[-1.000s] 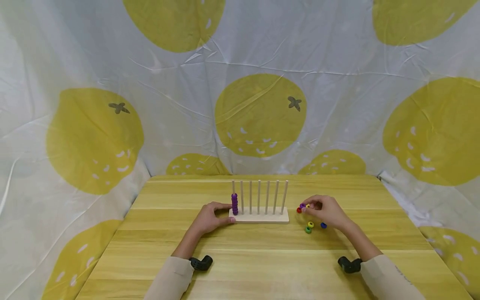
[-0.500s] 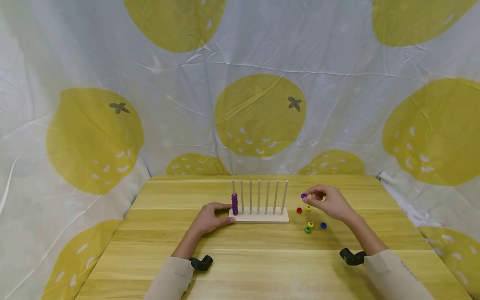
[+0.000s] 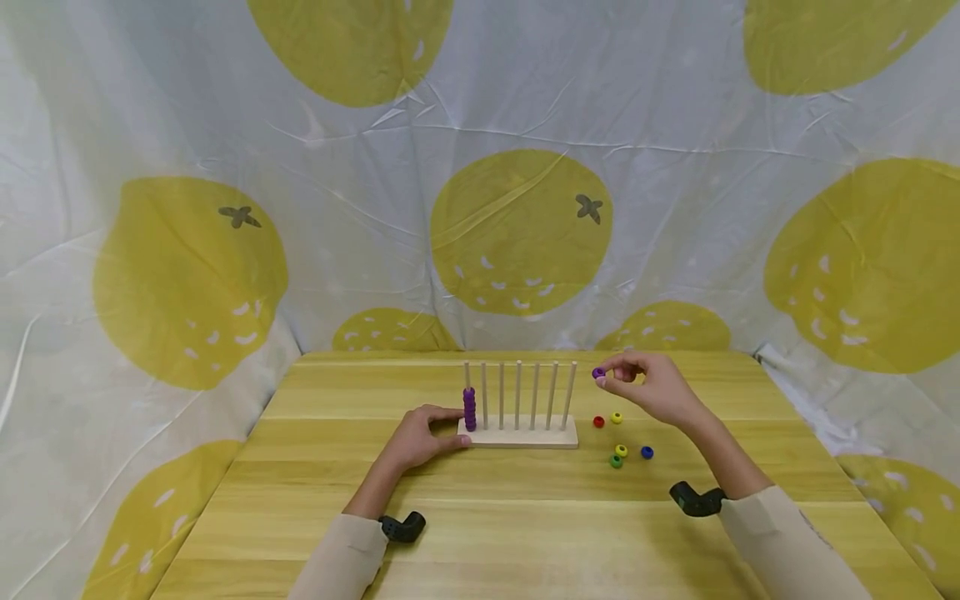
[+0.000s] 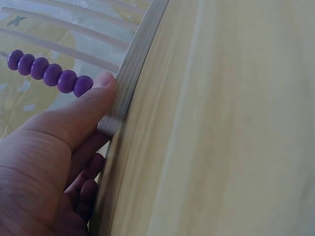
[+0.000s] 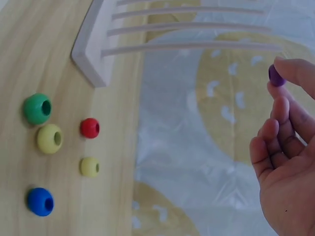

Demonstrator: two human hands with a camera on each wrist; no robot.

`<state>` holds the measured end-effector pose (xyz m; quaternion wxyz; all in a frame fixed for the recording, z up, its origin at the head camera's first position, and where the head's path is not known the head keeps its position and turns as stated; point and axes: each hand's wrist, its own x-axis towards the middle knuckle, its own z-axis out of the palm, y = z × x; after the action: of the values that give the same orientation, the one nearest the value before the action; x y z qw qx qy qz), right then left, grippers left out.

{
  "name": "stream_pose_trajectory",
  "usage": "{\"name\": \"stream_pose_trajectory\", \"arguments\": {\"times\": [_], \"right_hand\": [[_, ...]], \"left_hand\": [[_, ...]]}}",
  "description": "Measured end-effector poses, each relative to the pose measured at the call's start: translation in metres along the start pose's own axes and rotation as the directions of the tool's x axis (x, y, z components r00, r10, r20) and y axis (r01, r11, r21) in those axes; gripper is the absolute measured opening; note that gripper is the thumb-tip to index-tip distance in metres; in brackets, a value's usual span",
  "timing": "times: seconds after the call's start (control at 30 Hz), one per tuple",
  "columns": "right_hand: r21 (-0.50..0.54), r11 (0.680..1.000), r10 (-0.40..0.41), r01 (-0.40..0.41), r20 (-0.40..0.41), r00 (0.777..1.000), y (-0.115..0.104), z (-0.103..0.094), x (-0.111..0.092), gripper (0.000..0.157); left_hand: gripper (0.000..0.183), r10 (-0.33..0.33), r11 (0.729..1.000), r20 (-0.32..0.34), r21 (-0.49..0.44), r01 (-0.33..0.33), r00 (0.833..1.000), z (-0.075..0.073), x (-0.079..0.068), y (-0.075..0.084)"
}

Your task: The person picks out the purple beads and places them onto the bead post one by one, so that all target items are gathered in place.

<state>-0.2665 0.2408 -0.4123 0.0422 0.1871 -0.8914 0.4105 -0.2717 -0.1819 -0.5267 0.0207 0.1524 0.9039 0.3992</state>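
A pale wooden peg rack [image 3: 517, 437] with a row of upright pegs stands on the table. Its leftmost peg carries a stack of purple beads [image 3: 469, 410], seen closely in the left wrist view as purple beads [image 4: 51, 74]. At the rack's left end, my left hand [image 3: 417, 437] grips the base between thumb and fingers. My right hand [image 3: 660, 388] pinches a single purple bead [image 3: 598, 373] between thumb and index finger, raised above the table, right of the rightmost peg. In the right wrist view that purple bead [image 5: 276, 75] shows at the fingertips, the other fingers loosely curled.
Loose beads lie right of the rack: a red bead [image 3: 598, 422], a yellow bead [image 3: 617, 417], another yellow bead [image 3: 621, 450], a green bead [image 3: 616, 461] and a blue bead [image 3: 647, 452]. A lemon-print cloth [image 3: 517, 100] hangs behind the wooden table [image 3: 525, 533].
My right hand has lifted the purple bead from among the loose beads, moving up and then slightly left toward the rack. My left hand has stayed at the rack's end.
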Motion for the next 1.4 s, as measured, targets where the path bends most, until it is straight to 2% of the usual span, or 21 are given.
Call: {"name": "stream_pose_trajectory", "arguments": {"times": [0.27,0.53,0.97,1.4], "right_hand": [[0.037,0.997,-0.066,0.066,-0.004,0.998,-0.023,-0.006,0.014,0.020],[0.023,0.997,-0.071,0.071,-0.013,0.997,-0.039,-0.007,0.024,0.020],[0.033,0.995,-0.095,0.094,0.004,0.996,-0.059,0.012,0.046,0.022],[0.080,0.986,-0.151,0.147,0.050,0.987,-0.077,0.030,0.062,0.022]], "left_hand": [[0.056,0.018,1.000,-0.014,0.002,-0.018,1.000,0.001,-0.001,0.001],[0.055,0.016,1.000,-0.022,-0.004,-0.016,1.000,-0.001,0.000,0.001],[0.057,-0.001,1.000,-0.009,0.002,0.001,1.000,-0.001,0.001,0.000],[0.056,0.017,1.000,-0.015,0.004,-0.017,1.000,0.001,0.004,-0.005]]}}
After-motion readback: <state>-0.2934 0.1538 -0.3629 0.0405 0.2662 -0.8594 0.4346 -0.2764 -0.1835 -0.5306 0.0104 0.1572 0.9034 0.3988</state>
